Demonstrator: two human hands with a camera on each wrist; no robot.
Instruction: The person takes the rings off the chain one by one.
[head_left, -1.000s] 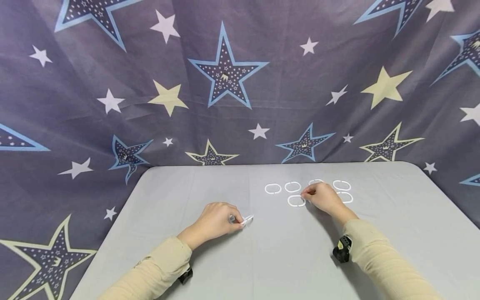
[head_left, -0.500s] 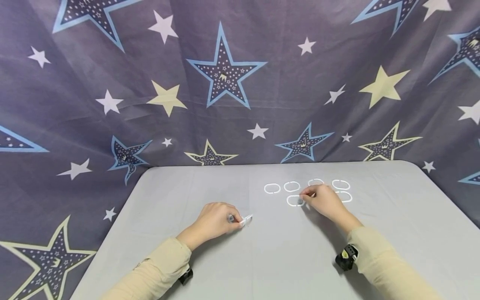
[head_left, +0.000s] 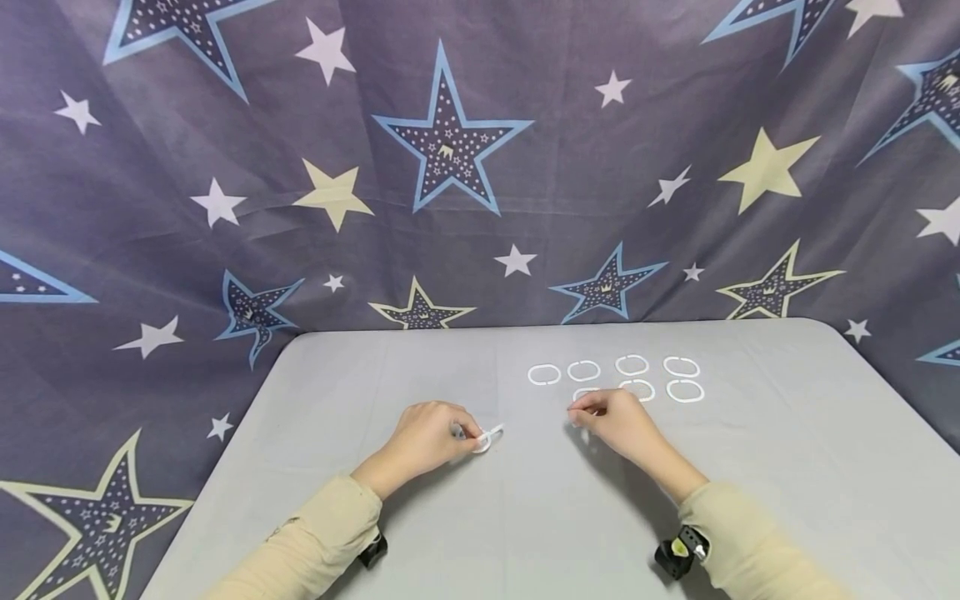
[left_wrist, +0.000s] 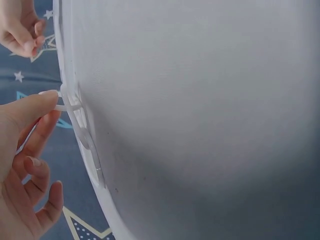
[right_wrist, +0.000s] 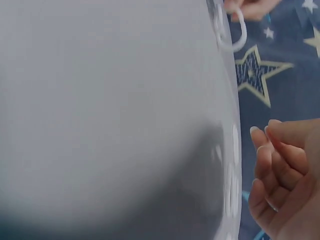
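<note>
My left hand [head_left: 423,442] pinches a white oval plastic chain link [head_left: 483,442] between thumb and fingertips, low over the table's middle. In the left wrist view, further links [left_wrist: 95,162] hang hooked together from the pinched one. My right hand [head_left: 618,425] is at the near side of the laid-out links, its thumb and index fingertips close together. Nothing shows between those fingers [right_wrist: 257,135] in the right wrist view. Behind the right hand, one link [head_left: 585,392] is partly hidden.
Several white oval links lie flat in two rows at the back right, among them a far-left link [head_left: 543,374] and a near-right link [head_left: 685,391]. The grey cloth-covered table [head_left: 420,533] meets a star-patterned curtain [head_left: 480,233] at its back edge.
My right hand has moved left and nearer to me, uncovering links it had hidden. The left hand stays in place, while the link in its fingers has turned slightly.
</note>
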